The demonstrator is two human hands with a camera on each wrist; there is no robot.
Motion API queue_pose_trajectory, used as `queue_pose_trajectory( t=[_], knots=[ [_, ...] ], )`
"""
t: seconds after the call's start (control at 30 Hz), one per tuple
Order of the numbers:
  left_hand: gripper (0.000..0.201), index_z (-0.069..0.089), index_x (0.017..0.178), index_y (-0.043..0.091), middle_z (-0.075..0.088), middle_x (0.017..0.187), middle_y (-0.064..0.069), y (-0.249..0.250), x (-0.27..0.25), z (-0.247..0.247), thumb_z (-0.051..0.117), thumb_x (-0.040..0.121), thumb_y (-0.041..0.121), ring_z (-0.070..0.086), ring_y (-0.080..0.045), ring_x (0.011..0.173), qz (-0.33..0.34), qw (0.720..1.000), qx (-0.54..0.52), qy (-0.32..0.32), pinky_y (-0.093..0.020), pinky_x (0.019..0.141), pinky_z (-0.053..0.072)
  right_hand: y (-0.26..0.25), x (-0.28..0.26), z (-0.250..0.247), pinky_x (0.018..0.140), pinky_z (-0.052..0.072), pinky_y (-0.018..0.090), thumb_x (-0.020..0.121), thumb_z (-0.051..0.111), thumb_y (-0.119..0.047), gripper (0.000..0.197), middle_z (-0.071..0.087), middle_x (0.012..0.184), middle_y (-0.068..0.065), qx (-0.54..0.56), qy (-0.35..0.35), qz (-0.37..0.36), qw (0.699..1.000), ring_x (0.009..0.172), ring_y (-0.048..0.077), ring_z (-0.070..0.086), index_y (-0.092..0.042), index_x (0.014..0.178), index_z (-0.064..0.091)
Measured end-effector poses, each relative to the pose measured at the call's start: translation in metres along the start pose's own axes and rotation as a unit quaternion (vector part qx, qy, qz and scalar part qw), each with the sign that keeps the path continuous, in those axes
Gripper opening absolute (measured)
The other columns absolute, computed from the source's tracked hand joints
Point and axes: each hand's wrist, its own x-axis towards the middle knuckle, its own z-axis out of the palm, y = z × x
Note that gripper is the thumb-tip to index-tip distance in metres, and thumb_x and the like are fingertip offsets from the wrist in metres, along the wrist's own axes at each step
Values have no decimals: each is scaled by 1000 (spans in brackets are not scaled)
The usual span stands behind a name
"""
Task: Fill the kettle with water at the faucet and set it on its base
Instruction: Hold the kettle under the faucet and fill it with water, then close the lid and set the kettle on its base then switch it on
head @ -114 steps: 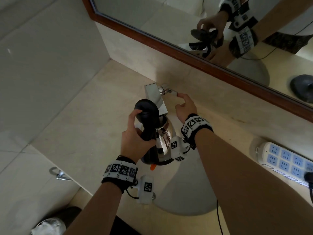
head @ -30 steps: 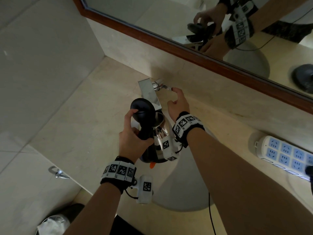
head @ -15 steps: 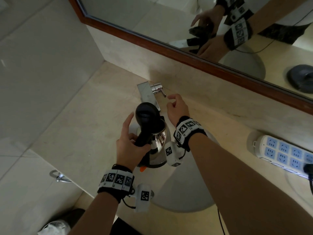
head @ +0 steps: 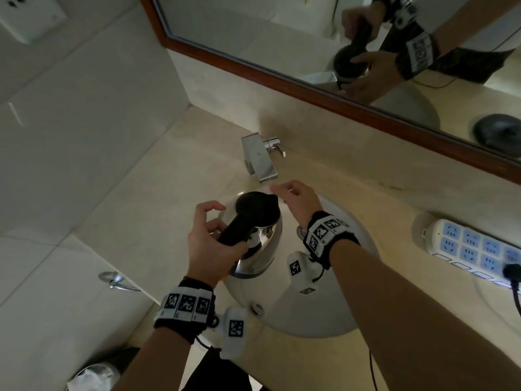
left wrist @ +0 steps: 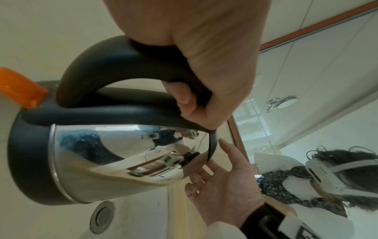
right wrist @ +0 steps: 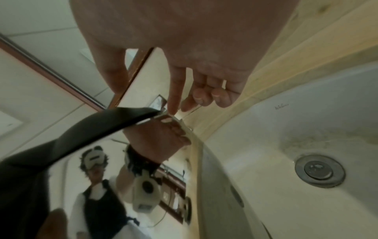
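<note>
Steel kettle [head: 258, 238] hangs over the sink [head: 349, 311], short of the faucet [head: 258, 158], its black lid down. The left hand [head: 210, 244] curls round the handle, whose long axis runs back toward the wrist. The right hand [head: 298, 203], fingers [right wrist: 175, 90] loose and holding nothing, hovers just beside the lid, the nearer hand to the base reflected in the mirror [head: 282, 32], far right.

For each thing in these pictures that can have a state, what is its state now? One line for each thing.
kettle: held over the sink, lid shut
left hand: grips the kettle handle
right hand: open, beside the lid, holds nothing
faucet: no water seen running
sink: drain stopper seated
power strip: one black plug in
</note>
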Motion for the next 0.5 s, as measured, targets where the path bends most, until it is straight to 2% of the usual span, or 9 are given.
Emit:
queue_pose_trajectory(
  t=[0.07,0.2,0.3,0.33,0.4,0.5],
  knots=[
    [72,46,107,38,66,68,-17,6,-5,-1,84,60,-3,70,-40,61,9,1000,1,-5,-57,51,58,0,-9,-2,78,43,31,80,71,-54,38,65,105,1,-12,-11,-3,1000,96,18,61,-23,101,67],
    [67,46,101,37,64,65,-15,23,-15,-3,83,59,1,66,-40,55,44,999,-5,-22,-55,46,57,-1,-30,-16,75,46,29,83,74,-46,32,65,106,4,6,8,-9,1000,97,21,64,-24,103,62],
    [65,45,102,30,61,61,-8,41,-21,-1,83,60,-2,64,-31,49,74,996,-13,-49,-44,45,57,-4,-48,-37,72,47,29,80,79,-39,51,59,106,3,60,60,-1,996,94,18,61,-28,119,48],
    [65,45,102,29,61,60,-6,47,-23,1,83,60,-2,63,-27,48,84,995,-19,-59,-39,45,56,-5,-55,-45,71,46,28,80,80,-38,55,58,108,2,73,68,5,995,94,17,60,-27,123,47],
    [62,44,100,29,61,59,-7,62,-28,7,82,56,7,63,-30,47,103,991,-31,-81,-42,44,55,-6,-70,-60,71,45,25,83,77,-36,51,62,111,3,107,69,19,992,97,19,60,-19,126,56],
    [59,43,99,27,62,61,-10,85,-38,17,79,52,21,63,-39,48,135,982,-44,-123,-51,42,53,-2,-97,-78,69,44,25,91,69,-26,32,69,101,3,178,98,21,979,95,22,59,-10,119,69]
  ],
)
